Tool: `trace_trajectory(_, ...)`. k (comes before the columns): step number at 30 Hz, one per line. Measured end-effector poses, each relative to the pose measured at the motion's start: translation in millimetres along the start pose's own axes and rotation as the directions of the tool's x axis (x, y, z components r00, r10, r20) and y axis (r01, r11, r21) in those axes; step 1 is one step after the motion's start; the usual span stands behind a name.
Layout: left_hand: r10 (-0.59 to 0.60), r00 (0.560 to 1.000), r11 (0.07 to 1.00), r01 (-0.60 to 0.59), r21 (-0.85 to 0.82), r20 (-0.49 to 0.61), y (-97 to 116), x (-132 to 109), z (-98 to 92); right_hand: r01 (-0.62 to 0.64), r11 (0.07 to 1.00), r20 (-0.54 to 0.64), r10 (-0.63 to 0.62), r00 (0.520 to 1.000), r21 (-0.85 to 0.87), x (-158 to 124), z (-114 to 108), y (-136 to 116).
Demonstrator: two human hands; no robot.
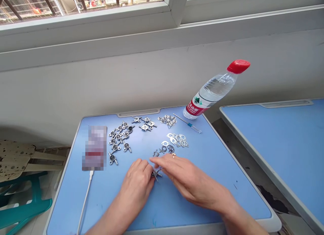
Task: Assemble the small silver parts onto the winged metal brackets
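Observation:
Both of my hands meet over a small metal fitting (156, 174) near the middle of the blue desk (106, 194). My left hand (138, 181) is curled, with its fingertips pinching the fitting. My right hand (184, 176) reaches in from the right, its fingers together and pinched at the same part. Several similar round-headed fittings (118, 137) lie in a cluster to the upper left. Small rings (164, 149) lie just beyond my right fingers, and flat metal plates (178, 140) lie past those.
A phone (94, 148) with a white cable (84, 201) lies at the desk's left. A clear water bottle (215, 90) with a red cap stands at the back right, with a thin blue-handled tool (188, 123) beside it. A second blue desk (280, 137) stands to the right across a gap.

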State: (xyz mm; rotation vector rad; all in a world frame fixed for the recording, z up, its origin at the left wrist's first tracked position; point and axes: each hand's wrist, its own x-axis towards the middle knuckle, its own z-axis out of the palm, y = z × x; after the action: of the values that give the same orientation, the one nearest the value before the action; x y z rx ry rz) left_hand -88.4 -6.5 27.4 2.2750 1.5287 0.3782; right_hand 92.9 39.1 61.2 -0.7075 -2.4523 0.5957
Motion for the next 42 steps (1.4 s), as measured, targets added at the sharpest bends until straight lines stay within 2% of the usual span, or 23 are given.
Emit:
trace_trajectory(2,-0.001,1.000,1.000,0.001,0.006,0.000,0.1,0.1,-0.1,0.042,0.998,-0.042,-0.044,0.998,-0.046,0.8,2.4,0.3)
trace_trajectory(5,0.000,1.000,0.999,0.000,0.041,0.004,-0.1,0.1,0.2,-0.010,0.992,-0.060,0.002,0.998,-0.125,1.1,4.2,1.4)
trace_trajectory(8,0.007,1.000,0.999,-0.007,0.031,-0.003,-0.8,-0.2,0.9,-0.071,0.997,-0.003,0.071,0.997,-0.040,0.0,1.9,1.6)
trace_trajectory(11,0.010,1.000,1.000,-0.010,0.013,-0.009,-1.3,-0.3,1.7,0.021,1.000,-0.020,-0.021,1.000,0.017,-0.7,2.3,2.5)
trace_trajectory(13,0.007,1.000,1.000,-0.007,0.030,-0.004,-1.5,-0.4,2.0,0.060,0.997,-0.089,-0.064,0.994,-0.050,-0.3,4.4,3.4)
trace_trajectory(15,0.005,1.000,0.999,-0.005,0.051,0.001,-1.4,-0.4,1.9,0.034,0.993,-0.120,-0.047,0.992,-0.111,0.2,4.9,3.7)
trace_trajectory(18,0.005,1.000,0.999,-0.005,0.035,-0.004,-1.0,-0.5,1.4,-0.035,0.998,-0.034,0.034,0.999,-0.048,0.3,1.2,2.1)
trace_trajectory(20,0.003,1.000,1.000,-0.003,0.011,-0.010,-0.7,-0.6,1.2,-0.019,1.000,0.011,0.019,1.000,0.018,0.0,-0.5,1.2)
trace_trajectory(23,-0.003,1.000,1.000,0.003,0.011,-0.011,-0.8,-0.7,1.7,0.056,0.998,-0.058,-0.057,0.997,-0.010,0.0,2.4,1.6)
trace_trajectory(25,-0.007,1.000,1.000,0.007,0.030,-0.008,-1.3,-0.9,2.6,0.057,0.996,-0.110,-0.064,0.992,-0.063,0.6,4.9,2.1)
trace_trajectory(27,-0.005,1.000,0.999,0.005,0.032,-0.016,-2.1,-1.1,4.2,0.031,0.999,-0.081,-0.034,0.996,-0.039,1.5,4.6,1.4)
trace_trajectory(31,0.000,0.998,1.000,0.000,0.012,-0.057,-3.4,-1.6,7.2,-0.003,0.992,0.039,-0.002,0.999,0.128,2.3,0.0,-2.3)
trace_trajectory(36,0.003,0.999,0.998,-0.001,0.061,-0.040,-1.8,-0.9,5.0,0.063,0.984,-0.071,-0.052,0.996,0.166,1.4,4.6,-2.8)
trace_trajectory(39,-0.003,1.000,0.998,0.003,0.063,-0.009,-1.2,-0.3,2.6,0.042,0.991,-0.145,-0.022,0.989,0.131,1.3,7.7,-1.5)
trace_trajectory(42,0.000,1.000,0.997,-0.001,0.072,0.002,-1.6,-0.2,2.0,0.010,0.996,-0.165,0.005,0.986,0.091,1.4,8.8,0.3)
